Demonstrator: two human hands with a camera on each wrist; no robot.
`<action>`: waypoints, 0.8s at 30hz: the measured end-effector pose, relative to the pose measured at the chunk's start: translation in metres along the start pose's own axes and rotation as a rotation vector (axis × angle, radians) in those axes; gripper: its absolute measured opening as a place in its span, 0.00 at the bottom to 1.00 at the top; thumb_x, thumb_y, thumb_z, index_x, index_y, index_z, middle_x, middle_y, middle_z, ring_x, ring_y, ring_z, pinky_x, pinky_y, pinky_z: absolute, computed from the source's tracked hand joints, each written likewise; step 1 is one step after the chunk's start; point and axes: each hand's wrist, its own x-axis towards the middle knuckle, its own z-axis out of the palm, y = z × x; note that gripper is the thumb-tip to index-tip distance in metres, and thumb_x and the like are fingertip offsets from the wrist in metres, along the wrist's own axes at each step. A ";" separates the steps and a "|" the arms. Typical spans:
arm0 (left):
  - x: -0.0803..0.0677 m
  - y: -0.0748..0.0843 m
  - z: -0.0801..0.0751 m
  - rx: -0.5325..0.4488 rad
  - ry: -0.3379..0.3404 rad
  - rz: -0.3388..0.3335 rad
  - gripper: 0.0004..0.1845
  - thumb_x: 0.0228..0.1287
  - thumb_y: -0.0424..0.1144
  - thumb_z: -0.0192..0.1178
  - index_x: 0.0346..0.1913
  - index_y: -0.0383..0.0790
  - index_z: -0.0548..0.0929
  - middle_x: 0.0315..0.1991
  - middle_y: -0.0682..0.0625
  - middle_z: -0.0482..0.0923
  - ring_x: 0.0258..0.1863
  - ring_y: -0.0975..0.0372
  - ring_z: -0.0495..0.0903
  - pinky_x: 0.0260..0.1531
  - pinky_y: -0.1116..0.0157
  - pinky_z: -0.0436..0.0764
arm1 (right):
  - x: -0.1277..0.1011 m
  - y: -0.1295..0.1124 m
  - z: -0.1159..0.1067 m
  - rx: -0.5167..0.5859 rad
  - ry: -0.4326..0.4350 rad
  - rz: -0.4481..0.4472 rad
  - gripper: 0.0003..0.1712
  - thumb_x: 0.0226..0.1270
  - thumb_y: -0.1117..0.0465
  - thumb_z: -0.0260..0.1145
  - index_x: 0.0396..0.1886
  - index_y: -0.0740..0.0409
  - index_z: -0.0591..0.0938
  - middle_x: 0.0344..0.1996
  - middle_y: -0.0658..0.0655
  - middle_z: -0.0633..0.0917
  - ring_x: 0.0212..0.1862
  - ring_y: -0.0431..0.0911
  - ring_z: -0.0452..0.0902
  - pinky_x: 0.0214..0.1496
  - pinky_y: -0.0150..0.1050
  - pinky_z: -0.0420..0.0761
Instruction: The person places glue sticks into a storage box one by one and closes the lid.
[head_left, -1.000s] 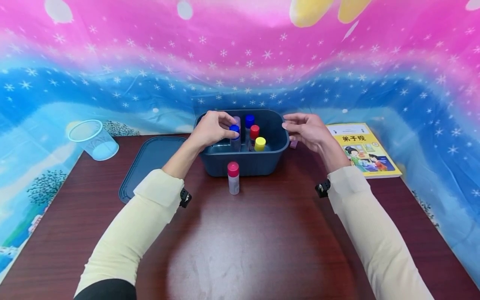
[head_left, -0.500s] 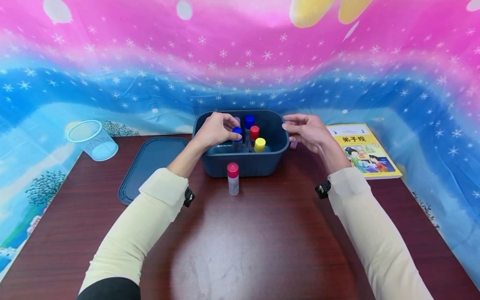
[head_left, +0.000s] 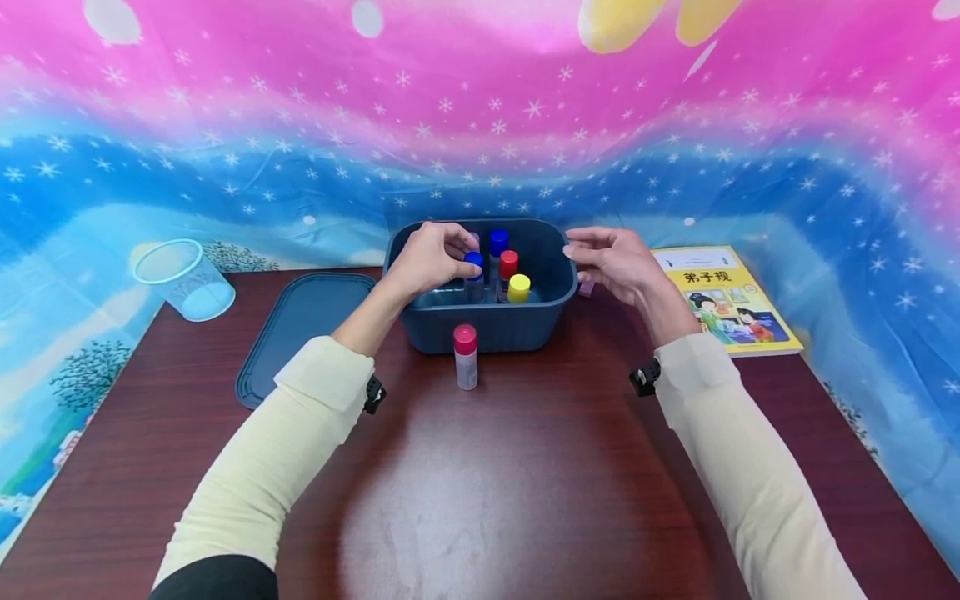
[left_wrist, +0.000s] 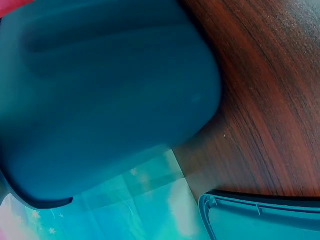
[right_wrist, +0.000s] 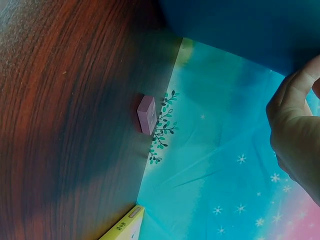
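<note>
Inside the dark blue plastic bin (head_left: 480, 327), my left hand (head_left: 429, 260) pinches the blue cap of a small clear tube (head_left: 474, 288), which stands roughly upright. Around it in the bin are another blue-capped tube (head_left: 498, 243), a red-capped tube (head_left: 508, 262) and a yellow-capped tube (head_left: 519, 288). Part of a further tube behind my left fingers is hidden. My right hand (head_left: 613, 260) has its loosely bent fingers against the bin's right rim. A pinkish-red-capped tube (head_left: 466, 357) stands on the table before the bin. The left wrist view shows only the bin's outer wall (left_wrist: 115, 100).
A dark blue lid (head_left: 307, 312) lies left of the bin, beside a tilted light-blue mesh basket (head_left: 191, 283). At the right lies a yellow book (head_left: 731, 304). A small pink block (right_wrist: 147, 114) sits near the table's back edge, against the patterned cloth (right_wrist: 215, 150).
My left hand has shifted slightly right and down with the blue-capped tube, then held nearly still. My right hand stays at the rim.
</note>
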 end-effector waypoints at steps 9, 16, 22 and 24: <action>-0.002 0.002 -0.001 -0.036 -0.010 -0.009 0.17 0.64 0.34 0.71 0.54 0.36 0.83 0.55 0.39 0.80 0.52 0.54 0.80 0.54 0.57 0.81 | 0.000 -0.001 0.001 0.005 0.002 -0.002 0.29 0.74 0.64 0.64 0.72 0.61 0.72 0.63 0.62 0.74 0.41 0.44 0.80 0.37 0.32 0.84; -0.004 0.000 -0.005 -0.025 0.005 0.024 0.17 0.65 0.38 0.71 0.54 0.37 0.83 0.52 0.43 0.82 0.50 0.55 0.81 0.53 0.58 0.81 | -0.001 0.000 0.002 0.013 0.003 -0.004 0.28 0.75 0.64 0.64 0.72 0.62 0.72 0.61 0.61 0.75 0.41 0.44 0.80 0.35 0.32 0.84; -0.009 -0.003 -0.011 0.019 0.026 0.064 0.18 0.67 0.43 0.69 0.54 0.38 0.84 0.49 0.47 0.83 0.50 0.57 0.81 0.51 0.57 0.82 | 0.000 0.000 0.001 0.009 -0.004 -0.009 0.29 0.74 0.64 0.64 0.73 0.62 0.72 0.60 0.61 0.75 0.40 0.44 0.80 0.36 0.31 0.84; -0.011 -0.002 -0.013 0.029 0.030 0.081 0.18 0.67 0.44 0.69 0.54 0.38 0.84 0.49 0.47 0.83 0.50 0.57 0.81 0.50 0.57 0.82 | 0.000 0.000 0.001 0.012 0.000 -0.007 0.29 0.74 0.64 0.64 0.72 0.62 0.72 0.60 0.61 0.75 0.40 0.44 0.80 0.36 0.31 0.84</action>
